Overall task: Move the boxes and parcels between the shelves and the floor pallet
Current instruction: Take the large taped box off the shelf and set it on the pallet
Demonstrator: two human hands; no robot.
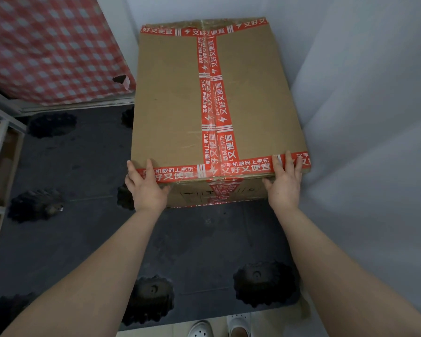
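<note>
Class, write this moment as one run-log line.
cardboard box on pallet | left hand flat on near top edge | right hand same

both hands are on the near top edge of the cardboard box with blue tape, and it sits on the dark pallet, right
The head view shows the tape is red, not blue. The rest holds: the left hand and right hand rest on the near top edge of the cardboard box, which sits on the dark pallet.
</note>
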